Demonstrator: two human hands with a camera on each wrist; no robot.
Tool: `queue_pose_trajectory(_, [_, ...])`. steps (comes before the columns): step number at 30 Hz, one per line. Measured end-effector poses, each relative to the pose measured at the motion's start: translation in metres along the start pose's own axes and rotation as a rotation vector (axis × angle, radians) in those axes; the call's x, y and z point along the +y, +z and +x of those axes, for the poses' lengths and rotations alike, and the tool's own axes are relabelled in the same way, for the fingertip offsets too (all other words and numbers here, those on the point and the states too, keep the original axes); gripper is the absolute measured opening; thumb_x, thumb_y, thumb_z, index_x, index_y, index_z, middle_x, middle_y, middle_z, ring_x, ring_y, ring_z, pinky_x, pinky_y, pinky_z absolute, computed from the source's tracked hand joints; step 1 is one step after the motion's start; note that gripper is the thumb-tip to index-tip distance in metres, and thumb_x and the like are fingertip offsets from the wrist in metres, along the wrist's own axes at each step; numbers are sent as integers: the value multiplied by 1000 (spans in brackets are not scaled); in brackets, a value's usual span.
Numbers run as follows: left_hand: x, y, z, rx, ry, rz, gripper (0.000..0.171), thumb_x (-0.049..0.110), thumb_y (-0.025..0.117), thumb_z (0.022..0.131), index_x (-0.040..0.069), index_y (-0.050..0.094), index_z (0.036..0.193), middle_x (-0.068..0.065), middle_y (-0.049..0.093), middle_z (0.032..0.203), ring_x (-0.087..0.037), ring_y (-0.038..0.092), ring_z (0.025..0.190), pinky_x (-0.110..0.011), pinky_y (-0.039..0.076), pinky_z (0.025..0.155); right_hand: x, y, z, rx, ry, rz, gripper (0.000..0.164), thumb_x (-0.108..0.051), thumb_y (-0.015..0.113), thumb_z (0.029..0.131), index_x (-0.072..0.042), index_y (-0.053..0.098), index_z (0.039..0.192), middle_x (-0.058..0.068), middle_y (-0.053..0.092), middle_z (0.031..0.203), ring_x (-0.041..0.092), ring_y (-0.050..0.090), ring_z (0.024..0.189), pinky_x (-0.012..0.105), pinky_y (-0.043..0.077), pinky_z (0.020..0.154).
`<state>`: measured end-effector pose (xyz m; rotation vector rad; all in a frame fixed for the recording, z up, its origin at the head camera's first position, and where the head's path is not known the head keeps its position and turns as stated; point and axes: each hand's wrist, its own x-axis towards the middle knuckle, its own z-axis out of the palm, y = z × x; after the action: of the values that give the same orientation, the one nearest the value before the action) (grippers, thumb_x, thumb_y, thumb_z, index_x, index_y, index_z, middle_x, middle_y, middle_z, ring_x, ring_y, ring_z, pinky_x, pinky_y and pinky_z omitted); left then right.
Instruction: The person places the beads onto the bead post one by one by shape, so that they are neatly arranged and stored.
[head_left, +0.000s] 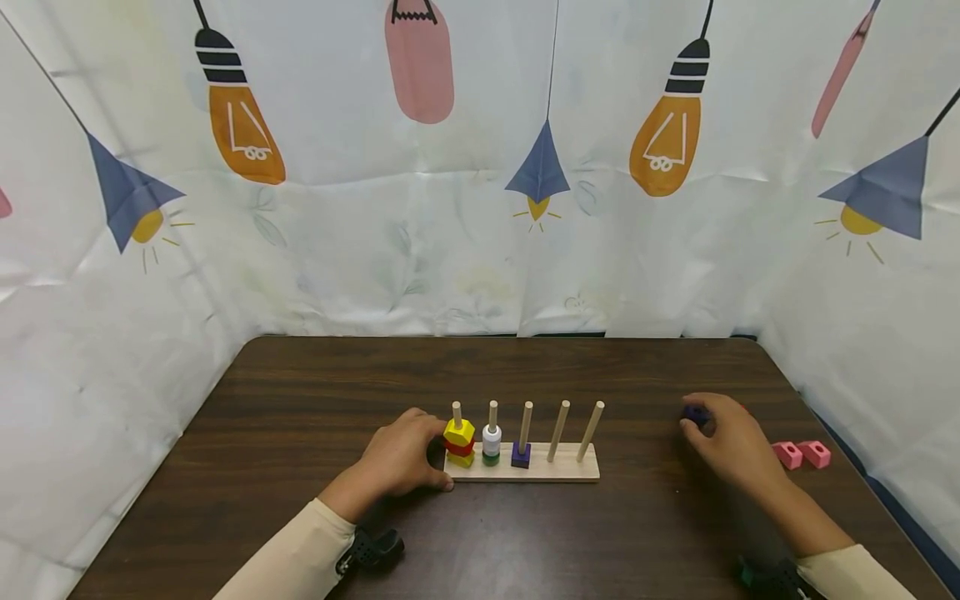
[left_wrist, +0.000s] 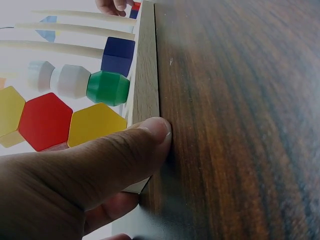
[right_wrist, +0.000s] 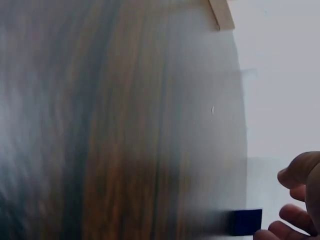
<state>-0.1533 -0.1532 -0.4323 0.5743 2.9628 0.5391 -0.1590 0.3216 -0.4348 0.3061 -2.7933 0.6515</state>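
Observation:
A wooden peg board [head_left: 525,473] with upright pegs lies on the table. My left hand [head_left: 405,450] grips its left end, the thumb [left_wrist: 155,131] against the front edge. The first peg carries a red hexagonal bead [left_wrist: 46,121] between two yellow ones; the second has white beads [head_left: 491,439] over a green bead [left_wrist: 107,88]. On the third sits a dark blue square block [head_left: 521,455]. Off to the right, my right hand [head_left: 723,437] reaches around another dark blue block [right_wrist: 247,222] on the table, its thumb apart from the block in the right wrist view.
Two pink blocks [head_left: 787,454] [head_left: 815,453] lie right of my right hand, near the table's right edge. A bit of red [left_wrist: 136,6] shows beside the right hand in the left wrist view. A printed white curtain [head_left: 465,250] hangs behind the table [head_left: 360,375].

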Motion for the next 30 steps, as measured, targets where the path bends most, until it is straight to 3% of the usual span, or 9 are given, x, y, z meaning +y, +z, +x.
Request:
queue_pose_trajectory(6, [0, 0, 0, 1, 10, 0, 60, 41, 98, 63, 23, 73, 115, 3, 69, 117, -24, 56, 118, -57, 53, 81, 10, 2, 3, -40, 22, -36, 43, -10, 76, 90, 7, 63, 126, 35, 58, 128, 52, 59, 111, 66, 46, 89])
queue_pose_trajectory(9, [-1, 0, 0, 1, 14, 2, 59, 41, 98, 63, 24, 73, 114, 3, 69, 116, -24, 56, 118, -56, 53, 81, 12, 2, 4, -95, 49, -50, 46, -14, 76, 91, 8, 62, 129, 37, 57, 130, 55, 55, 117, 68, 44, 93])
queue_pose_trajectory(16, [0, 0, 0, -3, 8, -1, 59, 40, 98, 63, 23, 73, 114, 3, 69, 116, -24, 56, 119, -58, 53, 82, 10, 2, 6, -171, 98, -69, 46, -15, 74, 92, 7, 61, 131, 38, 58, 128, 55, 57, 114, 68, 46, 90])
queue_pose_trajectory(22, [0, 0, 0, -5, 1, 1, 61, 40, 98, 63, 22, 73, 116, 2, 68, 117, -25, 56, 119, -59, 52, 83, 6, 5, 6, -186, 82, -44, 43, -14, 74, 92, 4, 63, 129, 31, 65, 120, 49, 65, 105, 63, 51, 81])
queue_pose_trajectory(30, [1, -1, 0, 1, 7, -3, 59, 40, 98, 63, 23, 73, 114, 2, 69, 118, -25, 56, 119, -59, 52, 83, -7, 13, 7, -200, 61, -36, 40, -16, 76, 91, -2, 66, 128, 27, 66, 123, 46, 65, 108, 62, 52, 83])
